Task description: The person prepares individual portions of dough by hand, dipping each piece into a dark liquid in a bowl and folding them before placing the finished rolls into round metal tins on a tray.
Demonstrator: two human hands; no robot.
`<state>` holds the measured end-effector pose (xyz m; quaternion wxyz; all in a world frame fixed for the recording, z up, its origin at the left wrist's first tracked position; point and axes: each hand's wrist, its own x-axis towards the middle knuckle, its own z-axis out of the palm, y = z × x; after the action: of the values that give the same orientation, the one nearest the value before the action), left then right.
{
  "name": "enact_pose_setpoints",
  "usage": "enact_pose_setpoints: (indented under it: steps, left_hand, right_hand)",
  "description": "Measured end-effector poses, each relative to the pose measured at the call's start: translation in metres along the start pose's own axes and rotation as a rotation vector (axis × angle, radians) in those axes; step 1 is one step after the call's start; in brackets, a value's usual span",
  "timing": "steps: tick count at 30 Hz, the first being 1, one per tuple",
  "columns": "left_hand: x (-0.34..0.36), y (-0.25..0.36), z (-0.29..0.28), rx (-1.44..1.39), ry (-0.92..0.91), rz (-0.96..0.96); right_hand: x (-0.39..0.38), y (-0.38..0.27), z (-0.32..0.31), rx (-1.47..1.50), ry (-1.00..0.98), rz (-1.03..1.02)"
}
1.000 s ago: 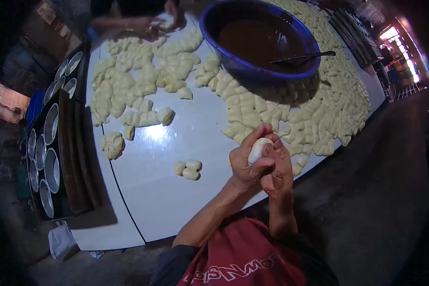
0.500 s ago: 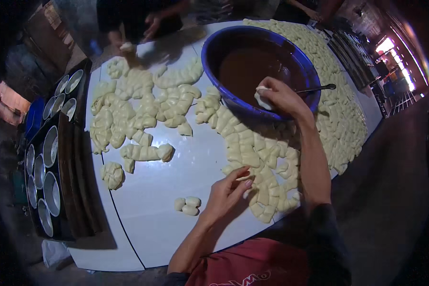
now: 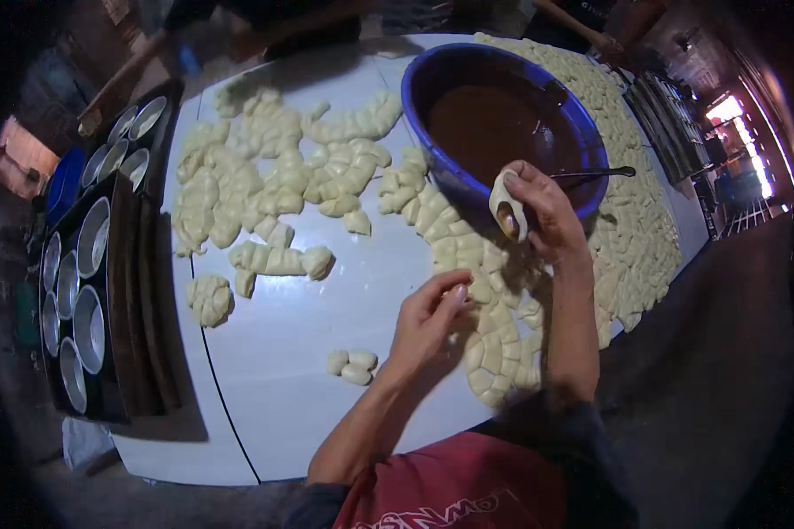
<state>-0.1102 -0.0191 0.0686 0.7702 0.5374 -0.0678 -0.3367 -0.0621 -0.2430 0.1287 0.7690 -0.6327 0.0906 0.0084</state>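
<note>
My right hand point(image 3: 547, 212) grips a flattened piece of dough point(image 3: 520, 231) by its upper edge, just off the near rim of a blue basin point(image 3: 419, 110). A dab of brown filling point(image 3: 507, 219) shows in the folded dough. Brown paste point(image 3: 476, 119) lies in the basin, and a dark-handled spoon point(image 3: 604, 171) leans over its right rim. Lower and to the left, my left hand point(image 3: 430, 324) hovers beside rows of pale dough pieces point(image 3: 494, 348), fingers loosely curved and slightly apart, with nothing visible in them. Three small dough rolls point(image 3: 353, 365) sit left of my left wrist.
Clusters of dough pieces point(image 3: 220, 189) cover the white table's point(image 3: 326, 322) far left, and many more point(image 3: 631, 238) spread along its right side. Trays of round metal tins point(image 3: 88, 326) stand at the left. Co-workers' arms point(image 3: 132, 70) show across the table.
My right hand has come up from the basin's near rim toward me, and brown filling now shows in its dough. My left fingers have drawn closer together. A co-worker's arm has reached toward the tins.
</note>
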Motion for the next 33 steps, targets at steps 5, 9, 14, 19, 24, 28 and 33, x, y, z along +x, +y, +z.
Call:
enact_pose_setpoints:
  steps: [5,9,14,19,24,28,33]
  left_hand:
    - [0.006,-0.014,0.008,-0.466,0.039,0.057]
    - [-0.018,-0.028,-0.024,-0.476,0.150,-0.072]
    - [-0.040,-0.039,-0.045,-0.418,0.311,0.086]
    - [-0.053,-0.038,-0.054,-0.105,0.360,0.332]
    - [-0.065,0.003,-0.073,-0.090,0.232,-0.044]
    - [-0.072,0.009,-0.087,-0.146,0.245,-0.048]
    - [-0.085,0.001,-0.081,0.013,0.152,0.143]
  right_hand:
    - [-0.053,0.054,0.045,0.201,0.085,0.052]
    - [-0.092,0.086,0.069,0.238,-0.046,0.089]
    - [-0.120,0.116,0.120,-0.504,0.141,-0.343]
    - [-0.120,0.141,0.137,-0.670,0.289,-0.522]
    - [-0.123,0.136,0.140,-0.291,0.139,-0.180]
    - [-0.142,0.119,0.150,-0.253,-0.051,-0.262]
    - [-0.128,0.145,0.134,-0.377,-0.054,-0.567]
